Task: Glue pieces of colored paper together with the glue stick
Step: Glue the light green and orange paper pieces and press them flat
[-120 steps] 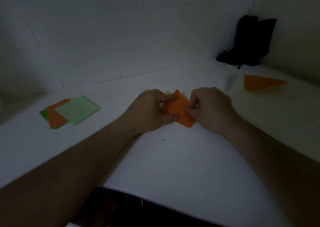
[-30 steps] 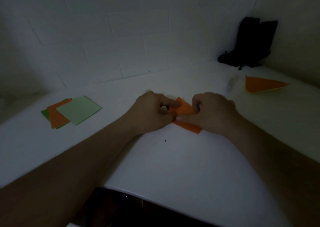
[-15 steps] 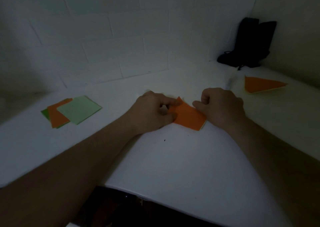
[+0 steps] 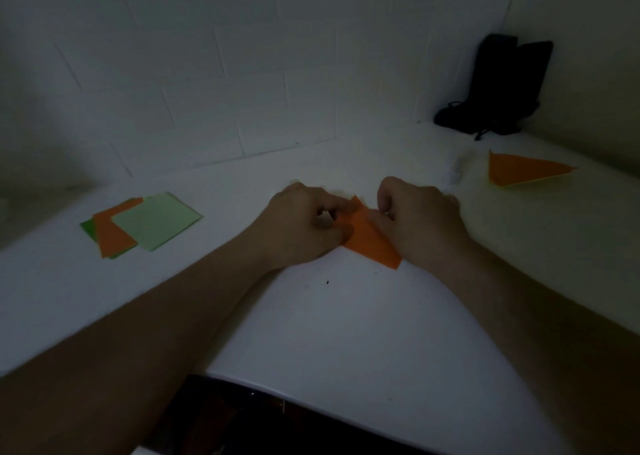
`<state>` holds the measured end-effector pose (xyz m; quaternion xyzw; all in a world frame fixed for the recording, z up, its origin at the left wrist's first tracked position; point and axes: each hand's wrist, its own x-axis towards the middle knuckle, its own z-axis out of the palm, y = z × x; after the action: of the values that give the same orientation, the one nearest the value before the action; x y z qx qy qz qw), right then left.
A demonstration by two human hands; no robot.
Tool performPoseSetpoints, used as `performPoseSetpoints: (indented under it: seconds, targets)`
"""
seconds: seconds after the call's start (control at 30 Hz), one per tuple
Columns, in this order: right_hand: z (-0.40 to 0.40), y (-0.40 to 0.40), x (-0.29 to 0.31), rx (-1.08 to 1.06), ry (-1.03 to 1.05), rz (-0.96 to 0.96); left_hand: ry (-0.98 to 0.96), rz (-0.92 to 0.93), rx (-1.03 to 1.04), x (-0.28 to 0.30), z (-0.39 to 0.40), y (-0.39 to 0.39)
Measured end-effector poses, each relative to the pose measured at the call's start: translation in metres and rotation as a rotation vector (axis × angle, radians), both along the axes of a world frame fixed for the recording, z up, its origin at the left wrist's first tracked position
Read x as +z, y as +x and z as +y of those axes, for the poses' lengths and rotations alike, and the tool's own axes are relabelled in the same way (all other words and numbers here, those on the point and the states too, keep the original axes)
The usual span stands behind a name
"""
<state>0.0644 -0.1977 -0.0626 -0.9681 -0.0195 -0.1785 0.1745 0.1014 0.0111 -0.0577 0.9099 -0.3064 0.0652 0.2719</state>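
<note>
Two bare forearms reach in from the near edge of a white table [image 4: 329, 333] in dim light, and the hands meet over a folded orange paper piece [image 4: 372, 243] lying flat near the table's middle. The left hand [image 4: 301, 226] pinches the piece's left side between curled fingers and thumb; the right hand [image 4: 419, 219], fingers curled, bears on its upper right edge — both clamped on the same sheet, almost touching each other. The step in hand looks like folding or pressing a seam on this piece rather than spreading glue, since neither hand holds a glue stick. The piece's long axis runs diagonally, from a tip at the far left, between the two hands, down to a corner at the near right, pointing toward the right forearm. The next move probably calls for freeing one hand while the other pins the paper, then fetching glue — a pale, blurred object [image 4: 455, 172] just beyond the right hand may be the stick, though that cannot be told for sure. Farther left lies a fanned stack of orange and green paper squares [image 4: 145, 224]; far right, well apart, rests an orange paper triangle [image 4: 523, 172] with a pale underside, and a black object [image 4: 498, 87] stands in the tiled corner.
</note>
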Motion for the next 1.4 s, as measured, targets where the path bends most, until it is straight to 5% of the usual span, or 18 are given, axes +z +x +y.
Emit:
performPoseSetpoints:
  seconds: [0.57,0.73,0.97,1.4]
  targets:
    - [0.006,-0.013,0.013,0.035,0.024,0.178,-0.064,0.021,0.009,-0.003,0.002,0.001]
    - [-0.003,-0.01,0.016,-0.022,0.086,-0.031,-0.087,0.042,-0.007,0.001,0.001,-0.002]
    - [-0.003,-0.006,0.006,0.062,0.113,0.113,-0.059,0.066,-0.011,0.002,0.001,-0.003]
    - [-0.009,0.011,-0.006,0.063,0.107,0.001,-0.032,0.038,-0.018,0.0,0.001,0.001]
